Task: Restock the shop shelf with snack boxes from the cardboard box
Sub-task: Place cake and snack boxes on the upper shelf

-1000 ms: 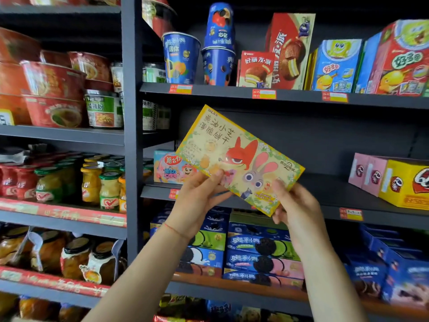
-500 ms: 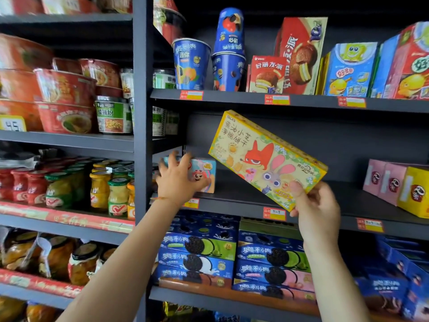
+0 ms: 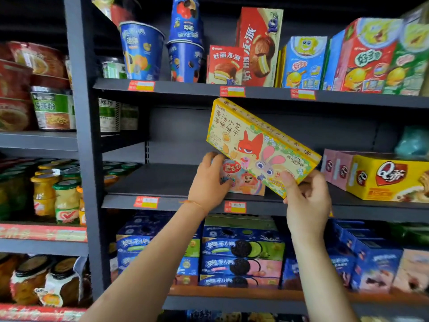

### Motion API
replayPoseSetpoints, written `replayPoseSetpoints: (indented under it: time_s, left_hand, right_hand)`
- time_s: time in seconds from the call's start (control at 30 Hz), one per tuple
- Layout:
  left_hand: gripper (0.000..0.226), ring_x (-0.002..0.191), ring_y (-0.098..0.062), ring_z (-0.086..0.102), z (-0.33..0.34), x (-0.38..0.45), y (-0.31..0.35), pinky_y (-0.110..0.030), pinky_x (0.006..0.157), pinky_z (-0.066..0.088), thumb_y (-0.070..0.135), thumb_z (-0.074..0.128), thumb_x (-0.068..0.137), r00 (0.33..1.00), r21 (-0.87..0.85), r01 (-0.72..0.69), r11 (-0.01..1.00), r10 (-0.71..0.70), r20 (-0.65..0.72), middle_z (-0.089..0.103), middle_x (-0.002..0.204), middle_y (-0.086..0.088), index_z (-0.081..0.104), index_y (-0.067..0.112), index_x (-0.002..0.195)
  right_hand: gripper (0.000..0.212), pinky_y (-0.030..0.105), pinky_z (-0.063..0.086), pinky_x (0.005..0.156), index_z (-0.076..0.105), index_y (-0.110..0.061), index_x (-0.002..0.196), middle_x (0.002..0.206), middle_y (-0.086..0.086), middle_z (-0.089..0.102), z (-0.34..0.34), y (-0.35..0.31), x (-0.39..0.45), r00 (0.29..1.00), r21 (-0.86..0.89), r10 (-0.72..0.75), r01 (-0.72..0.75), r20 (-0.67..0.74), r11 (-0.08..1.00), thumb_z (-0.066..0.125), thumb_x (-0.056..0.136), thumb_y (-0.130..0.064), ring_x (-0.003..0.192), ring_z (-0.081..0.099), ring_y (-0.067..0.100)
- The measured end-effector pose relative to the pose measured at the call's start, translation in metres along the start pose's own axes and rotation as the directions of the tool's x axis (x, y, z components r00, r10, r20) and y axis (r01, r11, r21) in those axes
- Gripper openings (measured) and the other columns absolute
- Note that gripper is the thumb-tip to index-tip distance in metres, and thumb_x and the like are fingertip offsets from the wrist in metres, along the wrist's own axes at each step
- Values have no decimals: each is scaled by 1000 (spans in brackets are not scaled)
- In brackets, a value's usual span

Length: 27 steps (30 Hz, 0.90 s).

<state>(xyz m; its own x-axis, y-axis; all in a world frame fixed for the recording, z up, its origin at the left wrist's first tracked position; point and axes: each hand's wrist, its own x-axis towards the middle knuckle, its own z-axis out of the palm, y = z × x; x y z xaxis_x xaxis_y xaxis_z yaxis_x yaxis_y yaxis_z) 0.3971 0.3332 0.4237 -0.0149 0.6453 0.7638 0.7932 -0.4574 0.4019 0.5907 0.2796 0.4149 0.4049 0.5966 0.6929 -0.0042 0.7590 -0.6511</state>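
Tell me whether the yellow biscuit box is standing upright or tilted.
Tilted. The yellow biscuit box slants down to the right, its lower corner pinched by the right hand, not standing on the shelf.

Bright frontal light, soft blurred edges

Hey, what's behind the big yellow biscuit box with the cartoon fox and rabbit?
A small pink cartoon box on the grey shelf, gripped by the left hand. Its right part is covered by the yellow biscuit box.

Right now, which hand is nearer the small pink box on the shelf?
Left. The left hand grips the small pink box; the right hand is beside it, holding the yellow biscuit box.
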Motion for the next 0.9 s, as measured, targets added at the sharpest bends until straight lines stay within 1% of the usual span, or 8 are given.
replayPoseSetpoints:
  time_s: [0.13, 0.27, 0.37, 0.47, 0.57, 0.63, 0.73, 0.9]
  left_hand:
    - [66, 127, -21, 50, 19, 4, 21, -30, 106, 44, 21, 67, 92, 997, -118, 41, 992, -33, 69, 38, 148, -4, 35, 17, 149]
    - [83, 132, -16, 50, 25, 4, 29, -44, 106, 48, 27, 65, 95, 965, -407, 237, 882, -164, 206, 41, 153, -1, 11, 24, 159]
    - [90, 147, -16, 29, 13, -5, 24, -46, 117, 35, 23, 66, 93, 978, -412, 200, 889, -203, 35, 24, 162, 0, 6, 24, 159]
    - [90, 153, -15, 7, -8, -19, 15, -41, 124, 16, 32, 65, 90, 958, -216, 0, 976, -62, -281, 10, 166, 0, 9, 18, 159]
    - [89, 154, -27, 4, -33, -30, 3, -46, 124, 10, 47, 67, 88, 882, 107, -142, 984, 175, -437, 11, 166, -9, 18, 18, 157]
    - [86, 153, -34, 11, -46, -34, -8, -54, 121, 14, 54, 66, 87, 848, 291, -158, 944, 281, -450, 18, 164, -14, 28, 18, 154]
    - [78, 150, -35, 22, -66, -35, -26, -59, 118, 20, 66, 60, 87, 823, 476, -58, 878, 312, -475, 31, 159, -13, 44, 21, 148]
    - [89, 136, -36, 44, -92, -26, -64, -67, 107, 26, 78, 58, 68, 947, 631, -27, 775, 222, -232, 54, 140, -6, 52, 25, 139]
  right_hand:
    - [25, 15, 48, 60, 63, -22, 107, 94, -9, 70, -23, 4, 13, 998, -66, -19, 16, -52, 998, 75, 86, -28, 70, 60, 0]
    - [28, 21, 51, 62, 63, -21, 112, 99, -6, 71, -33, 9, 19, 998, -81, -8, 3, -59, 997, 74, 87, -30, 75, 62, 4]
    - [28, 20, 51, 61, 63, -22, 111, 97, -10, 70, -25, 9, 16, 1000, -63, 13, -14, -17, 998, 74, 87, -30, 77, 63, 2]
    - [24, 16, 49, 60, 63, -23, 108, 97, -10, 71, -4, 8, 8, 997, -13, 22, -21, 74, 1000, 74, 87, -26, 77, 63, -1]
    - [19, 21, 51, 62, 62, -32, 99, 93, -12, 71, 27, 11, -1, 975, -42, 31, -22, 221, 999, 75, 86, -25, 78, 65, 1]
    - [17, 29, 53, 65, 63, -32, 95, 89, -9, 71, 51, 16, -5, 949, -116, 44, -8, 312, 993, 77, 84, -32, 77, 65, 10]
    - [17, 35, 50, 66, 64, -29, 89, 83, -2, 68, 85, 22, -10, 903, -222, 59, 41, 426, 974, 78, 81, -35, 71, 60, 13]
    - [26, 44, 55, 71, 65, -23, 98, 91, -4, 69, 116, 26, -5, 816, -430, 192, 76, 546, 900, 70, 86, -46, 73, 66, 21]
